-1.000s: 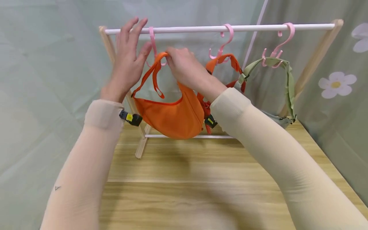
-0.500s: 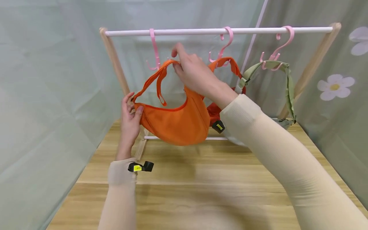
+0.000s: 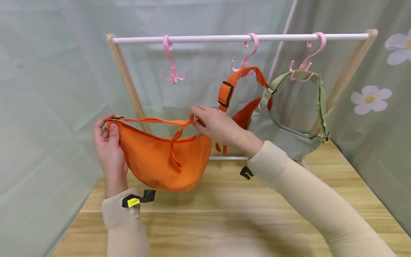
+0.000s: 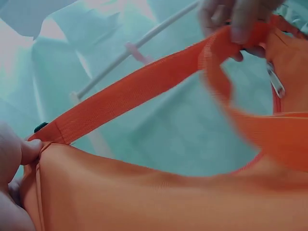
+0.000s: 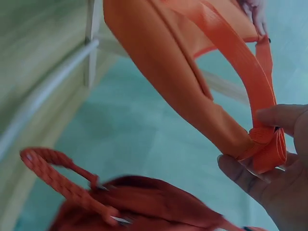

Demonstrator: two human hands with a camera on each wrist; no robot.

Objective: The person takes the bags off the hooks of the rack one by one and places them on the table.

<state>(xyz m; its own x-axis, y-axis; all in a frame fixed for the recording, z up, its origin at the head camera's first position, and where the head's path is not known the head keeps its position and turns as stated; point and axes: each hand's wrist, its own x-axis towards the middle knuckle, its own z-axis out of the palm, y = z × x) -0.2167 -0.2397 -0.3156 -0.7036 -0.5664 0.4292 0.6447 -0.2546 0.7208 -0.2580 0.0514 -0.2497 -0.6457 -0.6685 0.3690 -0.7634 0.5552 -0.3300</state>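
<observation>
An orange crescent shoulder bag (image 3: 160, 160) is held up in front of the rack between both hands. My left hand (image 3: 110, 150) pinches its left corner, thumb on the front, as the left wrist view also shows. At the other end my right hand (image 3: 218, 125) grips the strap (image 4: 134, 91) close to the bag's right corner. The strap's loose tail dangles over the bag's front. In the right wrist view, thumb and fingers (image 5: 284, 118) close around the folded strap. Above the bag, a pink hook (image 3: 173, 67) hangs on the rail with nothing on its prongs.
A white rail (image 3: 205, 38) on wooden posts carries two more pink hooks. From the middle one hangs a red bag (image 3: 247, 112) with an orange strap; from the right one, a grey-green bag (image 3: 285, 135). The rack stands on a wooden table (image 3: 199, 228) before pale curtains.
The orange bag has come off the left hook area, down and to the left, toward me. My left hand left the rail and took hold of the bag's left corner; the right hand lowered with the strap.
</observation>
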